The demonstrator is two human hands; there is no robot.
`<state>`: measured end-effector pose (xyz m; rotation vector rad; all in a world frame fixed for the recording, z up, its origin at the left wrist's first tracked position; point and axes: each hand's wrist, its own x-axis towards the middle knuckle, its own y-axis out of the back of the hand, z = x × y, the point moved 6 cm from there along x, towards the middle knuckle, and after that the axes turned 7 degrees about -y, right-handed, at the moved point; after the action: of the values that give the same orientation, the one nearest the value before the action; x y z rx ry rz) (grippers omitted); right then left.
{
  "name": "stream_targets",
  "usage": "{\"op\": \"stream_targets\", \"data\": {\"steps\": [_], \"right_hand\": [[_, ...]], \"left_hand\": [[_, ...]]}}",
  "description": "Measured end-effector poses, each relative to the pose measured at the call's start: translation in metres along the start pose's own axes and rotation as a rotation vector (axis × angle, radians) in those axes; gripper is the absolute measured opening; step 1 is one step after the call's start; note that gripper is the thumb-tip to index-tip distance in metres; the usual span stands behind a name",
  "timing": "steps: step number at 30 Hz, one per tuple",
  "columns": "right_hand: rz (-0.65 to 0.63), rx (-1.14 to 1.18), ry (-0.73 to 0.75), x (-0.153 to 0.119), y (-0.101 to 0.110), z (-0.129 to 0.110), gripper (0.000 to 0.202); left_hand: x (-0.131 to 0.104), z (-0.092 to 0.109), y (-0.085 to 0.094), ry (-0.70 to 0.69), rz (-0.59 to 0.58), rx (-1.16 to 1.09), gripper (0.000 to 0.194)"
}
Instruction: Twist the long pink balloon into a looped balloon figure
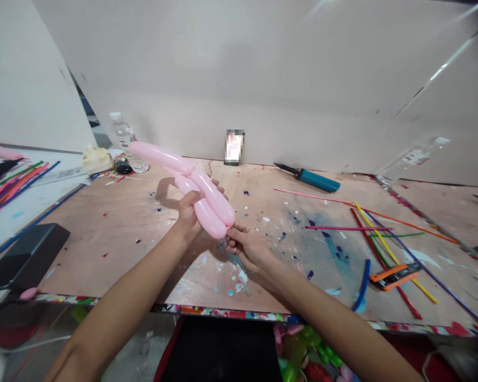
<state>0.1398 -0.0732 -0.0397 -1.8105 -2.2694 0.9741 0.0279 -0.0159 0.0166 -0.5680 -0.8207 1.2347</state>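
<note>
A pink twisting balloon (209, 215), folded into two segments side by side with one long segment pointing to the upper left, is held above the table. Wrapped around the paired segments is my left hand (193, 212), its thumb on top and fingertips showing on the far side. At the near right end of the balloon, my right hand (245, 244) pinches a small bit near the knot between thumb and forefinger.
Uninflated balloons (376, 228) in several colours lie at the right, with an orange-and-black tool (396, 276) on them. A teal hand pump (318, 180) rests at the back. A phone (234, 148) leans on the wall. Bottles (121, 132) stand or lean at both sides; a dark box (27, 254) sits left.
</note>
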Motion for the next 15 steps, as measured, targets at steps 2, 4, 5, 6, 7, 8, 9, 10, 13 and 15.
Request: {"op": "stream_targets", "data": {"steps": [2,4,5,6,7,8,9,10,13,15], "right_hand": [[-0.012,0.041,-0.025,0.000,0.000,0.002,0.025],[-0.037,0.064,-0.045,-0.002,-0.001,0.003,0.027],[-0.052,0.071,-0.053,-0.003,-0.002,0.002,0.027],[-0.065,0.076,-0.058,-0.004,-0.003,0.002,0.028],[-0.075,0.081,-0.062,-0.005,-0.004,0.001,0.028],[-0.079,0.086,-0.067,-0.006,-0.004,0.000,0.029],[-0.079,0.089,-0.073,-0.006,-0.004,0.000,0.028],[-0.074,0.092,-0.081,-0.006,-0.003,-0.001,0.028],[-0.057,0.110,-0.095,-0.007,-0.002,-0.002,0.025],[-0.069,0.128,-0.110,-0.008,-0.002,-0.003,0.022]], "left_hand": [[0.001,0.004,0.002,-0.037,0.024,0.040,0.035],[0.001,0.007,0.004,-0.068,0.046,0.072,0.037],[0.002,0.008,0.005,-0.082,0.055,0.086,0.037],[0.002,0.009,0.007,-0.091,0.060,0.097,0.036],[0.003,0.009,0.008,-0.093,0.058,0.108,0.035],[0.003,0.009,0.009,-0.090,0.051,0.120,0.034],[0.004,0.009,0.010,-0.086,0.038,0.133,0.033],[0.004,0.009,0.010,-0.083,0.026,0.148,0.033],[0.004,0.011,0.012,-0.090,0.012,0.191,0.034],[0.004,0.012,0.013,-0.088,0.026,0.213,0.036]]}}
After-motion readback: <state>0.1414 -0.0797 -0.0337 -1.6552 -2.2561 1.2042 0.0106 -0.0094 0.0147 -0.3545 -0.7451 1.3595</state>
